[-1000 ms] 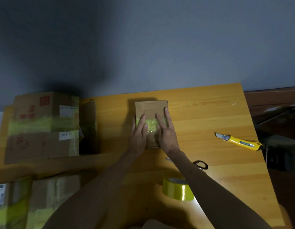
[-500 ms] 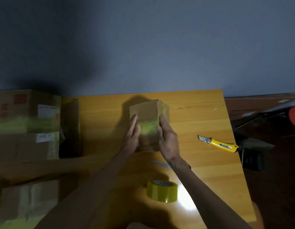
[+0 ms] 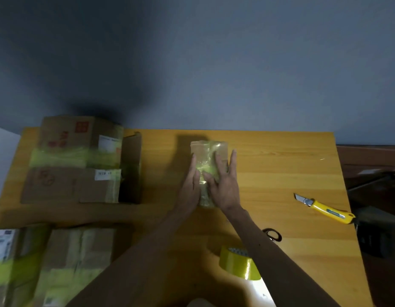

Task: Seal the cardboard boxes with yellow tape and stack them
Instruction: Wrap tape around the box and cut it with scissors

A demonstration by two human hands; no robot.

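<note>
A small cardboard box wrapped in yellow tape stands in the middle of the wooden table. My left hand lies flat against its left side. My right hand presses on its top and right side, fingers spread over the tape. Both hands hold the box between them. A roll of yellow tape lies near the table's front edge, just right of my right forearm.
Taped cardboard boxes are stacked at the left, with an open dark box beside them and more taped boxes at the front left. A yellow utility knife lies at the right. Scissors handles show beside my forearm.
The box was tipped up and turned between my hands, and it now lies lengthwise with its taped face up. My view has shifted back to the left.
</note>
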